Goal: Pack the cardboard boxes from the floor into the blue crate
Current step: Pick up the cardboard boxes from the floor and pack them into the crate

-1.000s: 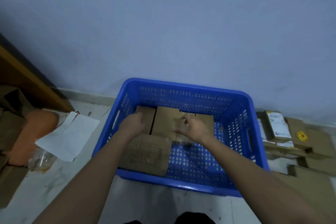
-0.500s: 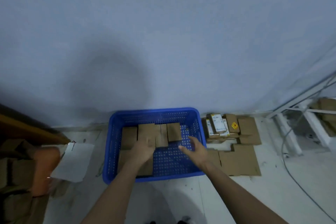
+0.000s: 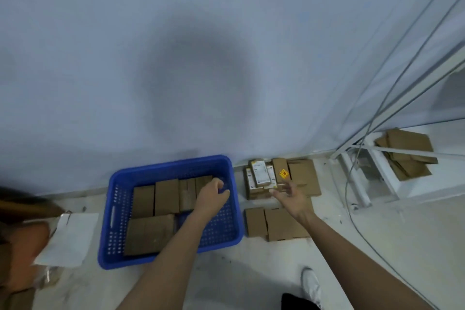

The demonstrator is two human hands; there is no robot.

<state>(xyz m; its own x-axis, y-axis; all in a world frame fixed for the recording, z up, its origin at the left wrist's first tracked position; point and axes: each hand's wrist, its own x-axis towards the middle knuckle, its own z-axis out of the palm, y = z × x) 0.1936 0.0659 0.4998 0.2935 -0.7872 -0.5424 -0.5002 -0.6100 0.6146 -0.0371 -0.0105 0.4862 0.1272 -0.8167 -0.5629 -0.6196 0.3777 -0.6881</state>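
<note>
The blue crate (image 3: 108, 209) stands on the floor by the wall with several brown cardboard boxes (image 3: 166, 196) lying flat inside. My left hand (image 3: 212, 194) hovers over the crate's right side, fingers loosely curled, holding nothing. My right hand (image 3: 292, 196) reaches right of the crate with fingers spread, just above a pile of cardboard boxes (image 3: 302, 176) on the floor, some with white labels (image 3: 260, 175) and one with a yellow sticker (image 3: 283, 173). More flat cardboard boxes (image 3: 274, 224) lie nearer to me.
A white sheet (image 3: 70, 239) and an orange object (image 3: 22, 246) lie left of the crate. At the right a white frame (image 3: 377, 173) holds more cardboard (image 3: 405, 156), and a cable (image 3: 352, 211) trails over the floor. My shoe (image 3: 310, 284) is at the bottom.
The view has pulled back and swung right. My right hand left the crate and moved right over the floor pile. My left hand shifted to the crate's right side.
</note>
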